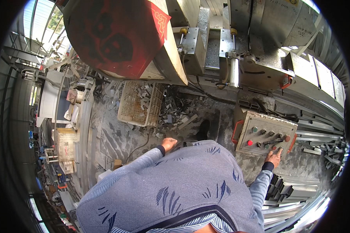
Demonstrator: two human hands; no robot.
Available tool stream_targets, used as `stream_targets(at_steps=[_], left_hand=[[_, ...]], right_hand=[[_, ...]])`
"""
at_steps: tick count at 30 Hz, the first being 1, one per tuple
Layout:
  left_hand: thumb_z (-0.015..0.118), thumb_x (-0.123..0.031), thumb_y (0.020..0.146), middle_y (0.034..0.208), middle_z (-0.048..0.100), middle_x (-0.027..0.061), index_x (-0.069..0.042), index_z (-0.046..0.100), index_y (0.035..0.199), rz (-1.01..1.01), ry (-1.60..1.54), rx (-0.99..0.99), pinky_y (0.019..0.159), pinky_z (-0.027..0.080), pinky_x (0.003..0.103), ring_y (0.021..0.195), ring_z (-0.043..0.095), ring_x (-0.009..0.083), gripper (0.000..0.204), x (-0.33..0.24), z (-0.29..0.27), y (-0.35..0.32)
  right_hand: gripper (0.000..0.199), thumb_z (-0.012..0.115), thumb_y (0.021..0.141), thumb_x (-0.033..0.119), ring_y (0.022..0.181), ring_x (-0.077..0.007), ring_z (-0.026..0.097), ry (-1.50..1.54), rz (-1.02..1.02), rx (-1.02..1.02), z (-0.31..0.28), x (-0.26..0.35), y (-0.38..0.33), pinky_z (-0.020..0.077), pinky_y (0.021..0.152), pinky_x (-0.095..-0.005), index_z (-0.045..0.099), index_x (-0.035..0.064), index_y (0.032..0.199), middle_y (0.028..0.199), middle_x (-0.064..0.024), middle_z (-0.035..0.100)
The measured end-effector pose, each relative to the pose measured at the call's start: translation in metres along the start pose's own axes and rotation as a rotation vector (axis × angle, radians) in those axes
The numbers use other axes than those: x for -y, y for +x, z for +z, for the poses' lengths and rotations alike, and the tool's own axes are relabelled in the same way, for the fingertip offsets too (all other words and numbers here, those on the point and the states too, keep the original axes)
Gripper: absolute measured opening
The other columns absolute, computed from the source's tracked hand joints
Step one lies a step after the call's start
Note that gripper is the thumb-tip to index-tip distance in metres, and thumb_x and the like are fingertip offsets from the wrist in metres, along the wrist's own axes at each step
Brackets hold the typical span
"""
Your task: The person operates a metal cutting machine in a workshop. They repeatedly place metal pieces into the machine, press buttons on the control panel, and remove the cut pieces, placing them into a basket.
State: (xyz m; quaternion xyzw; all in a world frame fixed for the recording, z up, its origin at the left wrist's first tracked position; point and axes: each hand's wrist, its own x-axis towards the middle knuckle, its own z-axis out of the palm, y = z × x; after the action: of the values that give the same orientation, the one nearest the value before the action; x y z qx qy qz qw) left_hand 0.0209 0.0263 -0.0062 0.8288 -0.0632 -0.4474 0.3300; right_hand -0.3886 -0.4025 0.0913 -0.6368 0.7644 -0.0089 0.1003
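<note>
My right hand (274, 157) reaches to the lower right corner of a control box (243, 144), a grey box with red handles. Its index finger is stretched out and touches the panel beside the lower row of buttons; nothing is held in it. On the panel are a bright red button (250, 143), a green button (254, 129) and several dark knobs. My left hand (169, 144) hangs in front of my body, fingers curled closed. Whether anything is inside that fist is hidden. A grey apron (190, 174) with dark blue marks covers my front.
A large machine with a red-painted cover (116, 39) and an air cylinder (234, 72) stands ahead. A plastic crate (138, 103) holds metal offcuts, with more scraps (179, 112) beside it. Metal profiles (295, 188) lie at the right; a fan (74, 72) stands at left.
</note>
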Motion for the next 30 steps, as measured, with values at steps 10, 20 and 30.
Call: stream_targets(at_steps=[10,20,30], left_hand=[[0.064,-0.02,0.084,0.079,0.064,0.0034,0.001,0.065,0.093,-0.023,0.031,-0.008,0.062,0.048,0.026,0.068,0.058,0.0111,0.024,0.004,-0.002,-0.001],[0.059,-0.015,0.087,0.074,0.059,0.0022,0.004,0.06,0.095,-0.026,-0.127,0.062,0.054,0.043,0.025,0.061,0.051,0.0098,0.02,0.021,0.0,0.018],[0.059,-0.019,0.087,0.081,0.061,0.0039,0.0,0.061,0.099,-0.081,-0.087,0.057,0.059,0.047,0.027,0.067,0.056,0.013,0.023,-0.004,-0.001,0.015]], right_hand=[[0.068,0.06,0.075,0.024,0.086,-0.0397,0.061,-0.024,-0.015,-0.044,0.005,0.0,0.001,0.0479,0.078,-0.0456,0.035,0.0159,0.138,0.094,-0.0262,0.062],[0.069,0.059,0.074,0.026,0.085,-0.0405,0.061,-0.017,-0.016,-0.042,0.009,-0.005,0.004,0.0477,0.078,-0.0465,0.035,0.0181,0.138,0.093,-0.0257,0.062],[0.068,0.059,0.074,0.027,0.086,-0.0403,0.061,-0.02,0.008,-0.025,0.008,-0.004,0.004,0.0475,0.078,-0.0467,0.036,0.0206,0.138,0.094,-0.0257,0.062]])
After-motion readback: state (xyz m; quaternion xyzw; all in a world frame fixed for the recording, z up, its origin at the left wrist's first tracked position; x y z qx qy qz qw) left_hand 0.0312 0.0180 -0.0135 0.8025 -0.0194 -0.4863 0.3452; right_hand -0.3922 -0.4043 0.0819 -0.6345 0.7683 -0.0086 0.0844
